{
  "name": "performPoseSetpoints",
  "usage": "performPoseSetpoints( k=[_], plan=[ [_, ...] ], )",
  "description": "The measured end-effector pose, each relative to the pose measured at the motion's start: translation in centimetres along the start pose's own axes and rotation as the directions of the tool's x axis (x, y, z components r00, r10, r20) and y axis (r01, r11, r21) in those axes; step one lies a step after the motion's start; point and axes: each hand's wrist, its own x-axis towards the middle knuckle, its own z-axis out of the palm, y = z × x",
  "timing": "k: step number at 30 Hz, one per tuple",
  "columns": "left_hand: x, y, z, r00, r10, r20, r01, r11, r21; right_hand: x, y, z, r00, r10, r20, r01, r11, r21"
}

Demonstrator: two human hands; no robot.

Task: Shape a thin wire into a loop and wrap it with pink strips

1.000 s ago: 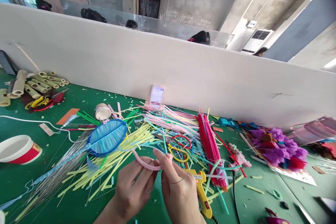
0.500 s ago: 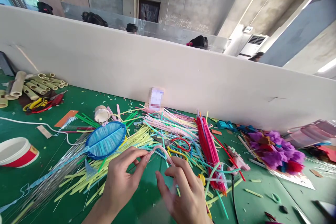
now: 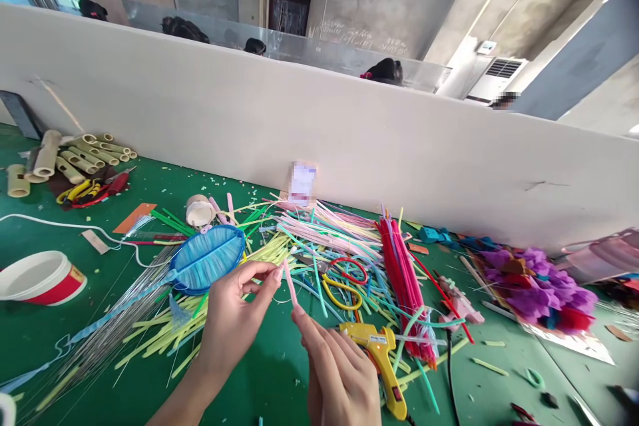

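Between my hands is a short pink fuzzy strip, standing nearly upright. My left hand pinches its upper end between thumb and index finger. The lower end is in the fingertips of my right hand, whose other fingers are curled. A yellow glue gun lies just right of my right hand. Beyond the hands are scissors with red and yellow handles. A blue leaf-shaped piece with a blue wrapped stem lies to the left of the strip.
Yellow-green strips, pink strips and a red bundle cover the green table. A paper cup stands left, purple flowers lie right. A white partition runs behind; heads show beyond it.
My right hand has moved down and turned, its fingers now closer together. The pink strip went from curved to straighter. The glue gun has come into fuller view, and the whole view has shifted slightly.
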Motion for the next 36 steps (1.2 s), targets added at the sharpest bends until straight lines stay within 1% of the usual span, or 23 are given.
performPoseSetpoints(
  k=[3,7,12,13,14,15,16,17,18,19,20,21,22,23,24,25,26,27,28,29,31,33,36],
  plan=[
    [0.3,-0.6,-0.1,0.999,-0.034,0.000,0.034,0.999,-0.031,-0.5,0.0,0.2,0.999,0.045,0.011,-0.045,0.998,0.051],
    [0.7,-1.1,0.3,0.999,-0.034,0.000,0.034,0.998,-0.046,-1.0,-0.1,1.0,0.993,0.115,0.013,-0.115,0.984,0.133],
    [0.6,-1.0,0.5,1.000,0.001,-0.011,-0.001,0.999,-0.036,-1.5,-0.3,1.5,0.992,0.114,0.059,-0.125,0.964,0.233],
    [0.6,-0.8,0.3,1.000,0.001,-0.003,-0.001,0.999,-0.038,-1.4,-0.4,1.3,0.985,0.164,0.054,-0.173,0.950,0.262],
    [0.6,-0.7,0.2,1.000,-0.007,0.008,0.008,0.999,-0.040,-1.2,-0.5,0.9,0.967,0.251,0.040,-0.252,0.921,0.298],
    [0.6,-0.5,0.0,0.999,-0.027,0.021,0.028,0.999,-0.046,-1.0,-0.5,0.3,0.930,0.368,0.018,-0.351,0.868,0.351],
    [0.7,-0.4,-0.2,0.998,-0.054,0.033,0.056,0.997,-0.053,-0.6,-0.6,-0.5,0.864,0.504,-0.006,-0.456,0.787,0.416],
    [0.8,-0.3,-0.4,0.996,-0.085,0.040,0.088,0.994,-0.064,-0.3,-0.5,-1.4,0.775,0.631,-0.027,-0.537,0.681,0.497],
    [0.8,-0.2,-0.5,0.993,-0.115,0.041,0.118,0.990,-0.078,0.1,-0.3,-2.3,0.684,0.728,-0.043,-0.574,0.574,0.585],
    [0.9,-0.1,-0.6,0.990,-0.140,0.035,0.143,0.985,-0.093,0.5,0.0,-3.3,0.603,0.795,-0.058,-0.578,0.486,0.656],
    [1.0,0.0,-0.7,0.987,-0.161,0.028,0.163,0.981,-0.107,0.7,0.4,-4.3,0.551,0.831,-0.080,-0.564,0.441,0.698],
    [1.1,0.1,-0.7,0.984,-0.177,0.022,0.178,0.977,-0.119,0.9,0.9,-5.1,0.530,0.841,-0.110,-0.560,0.444,0.700],
    [1.2,0.1,-0.7,0.982,-0.188,0.016,0.189,0.974,-0.129,1.0,1.5,-5.9,0.543,0.827,-0.146,-0.578,0.494,0.650],
    [1.3,0.2,-0.7,0.981,-0.194,0.017,0.195,0.971,-0.137,1.0,2.0,-6.5,0.595,0.782,-0.184,-0.594,0.582,0.555],
    [1.3,0.2,-0.7,0.981,-0.194,0.022,0.195,0.970,-0.143,1.0,2.6,-6.9,0.678,0.704,-0.214,-0.586,0.692,0.422],
    [1.3,0.2,-0.7,0.982,-0.190,0.027,0.191,0.970,-0.151,0.9,3.2,-7.2,0.777,0.590,-0.220,-0.533,0.802,0.269],
    [1.4,0.2,-0.7,0.983,-0.182,0.032,0.185,0.970,-0.160,0.8,3.7,-7.4,0.869,0.454,-0.195,-0.437,0.891,0.125],
    [1.4,0.1,-0.7,0.984,-0.174,0.036,0.178,0.970,-0.168,0.7,4.1,-7.5,0.938,0.316,-0.141,-0.318,0.948,0.010],
    [1.4,0.0,-0.8,0.985,-0.170,0.040,0.175,0.969,-0.177,0.6,4.5,-7.5,0.978,0.195,-0.072,-0.200,0.978,-0.068],
    [1.4,-0.1,-0.8,0.984,-0.170,0.045,0.176,0.967,-0.185,0.5,4.8,-7.4,0.994,0.105,-0.001,-0.104,0.988,-0.114],
    [1.4,-0.4,-0.9,0.983,-0.174,0.053,0.181,0.964,-0.197,0.3,5.4,-7.2,0.993,0.018,0.115,0.000,0.988,-0.155],
    [1.3,-0.5,-0.9,0.984,-0.173,0.053,0.180,0.964,-0.197,0.0,5.8,-6.9,0.983,0.003,0.183,0.034,0.980,-0.195],
    [1.3,-0.4,-0.7,0.985,-0.168,0.047,0.174,0.969,-0.177,-0.3,6.2,-6.5,0.979,0.063,0.192,0.002,0.947,-0.323]
  ],
)
